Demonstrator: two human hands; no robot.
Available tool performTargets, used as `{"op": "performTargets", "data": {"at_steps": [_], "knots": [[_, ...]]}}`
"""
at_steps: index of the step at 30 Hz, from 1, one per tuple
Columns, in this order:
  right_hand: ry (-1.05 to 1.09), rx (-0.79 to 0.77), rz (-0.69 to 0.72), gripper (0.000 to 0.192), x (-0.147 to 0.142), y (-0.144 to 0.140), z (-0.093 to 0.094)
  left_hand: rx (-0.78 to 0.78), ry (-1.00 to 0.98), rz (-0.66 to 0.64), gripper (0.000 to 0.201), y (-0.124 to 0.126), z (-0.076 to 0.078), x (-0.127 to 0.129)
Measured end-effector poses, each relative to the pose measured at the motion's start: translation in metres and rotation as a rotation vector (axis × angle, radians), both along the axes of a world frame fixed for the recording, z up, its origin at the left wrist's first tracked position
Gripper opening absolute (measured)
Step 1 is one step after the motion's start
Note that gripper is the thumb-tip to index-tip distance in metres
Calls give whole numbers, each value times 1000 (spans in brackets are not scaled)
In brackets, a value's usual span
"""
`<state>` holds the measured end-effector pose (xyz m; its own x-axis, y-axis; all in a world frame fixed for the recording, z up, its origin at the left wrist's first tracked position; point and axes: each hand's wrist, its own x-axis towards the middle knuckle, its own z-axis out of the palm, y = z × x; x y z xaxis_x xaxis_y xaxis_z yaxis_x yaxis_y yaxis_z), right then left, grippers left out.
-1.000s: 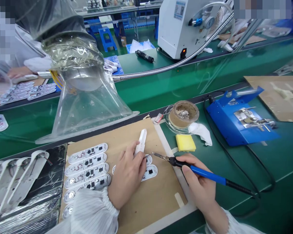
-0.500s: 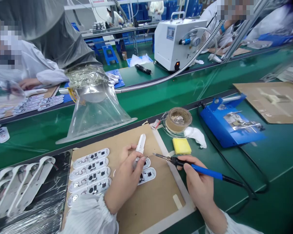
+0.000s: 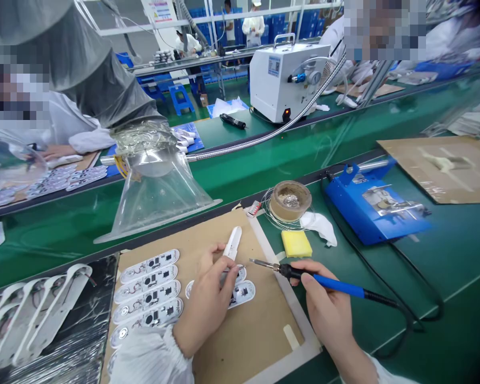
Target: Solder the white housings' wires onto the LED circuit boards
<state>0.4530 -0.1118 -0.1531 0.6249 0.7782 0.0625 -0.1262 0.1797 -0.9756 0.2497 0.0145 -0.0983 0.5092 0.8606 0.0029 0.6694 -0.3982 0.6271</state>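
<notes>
My right hand (image 3: 328, 306) is closed around a soldering iron (image 3: 340, 286) with a blue handle. The iron's bare tip points left and lies a short gap from my left fingertips. My left hand (image 3: 208, 304) is closed on a slim white plastic housing (image 3: 233, 243), whose far end sticks out beyond the fingers. A thin wire end shows by the left thumb and forefinger. Under and beside this hand lie white oval circuit boards (image 3: 243, 293), partly covered by it. Several more boards (image 3: 150, 277) form a column on the brown cardboard sheet (image 3: 260, 325).
A clear fume hood (image 3: 156, 200) hangs over the cardboard's back edge. To the right are a solder coil (image 3: 290, 201), a yellow sponge (image 3: 296, 244) and a blue iron stand (image 3: 360, 208). Several white curved housings (image 3: 44, 314) lie at left. Co-workers sit across the bench.
The view has shifted slightly, so the background sits a little lower. Both hands keep nearly the same pose, with the iron's tip still apart from the left fingers.
</notes>
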Motion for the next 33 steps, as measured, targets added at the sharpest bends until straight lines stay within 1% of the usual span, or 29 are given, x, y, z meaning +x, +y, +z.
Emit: {"op": "performTargets", "data": {"at_steps": [3,7,10,13,22,28,33], "knots": [[-26,-7,-28,14,-2,-5,0,47,55,-40,28,-3,-2,-2],[-109,-14,-30,14,-5,-8,4,160,103,-106,26,-5,-6,-4],[-182,-6,-9,13,-7,-8,8,229,123,-144,26,-4,-8,-4],[-225,-18,26,14,-9,-8,10,258,138,-170,25,-3,-8,-4],[-224,-54,38,14,-10,-9,6,256,125,-183,25,-3,-9,-7],[-144,-18,2,14,-9,-9,3,188,92,-142,25,-4,-8,-6],[-72,-61,-41,15,-8,-12,-1,113,58,-89,27,-5,-7,-7]]}}
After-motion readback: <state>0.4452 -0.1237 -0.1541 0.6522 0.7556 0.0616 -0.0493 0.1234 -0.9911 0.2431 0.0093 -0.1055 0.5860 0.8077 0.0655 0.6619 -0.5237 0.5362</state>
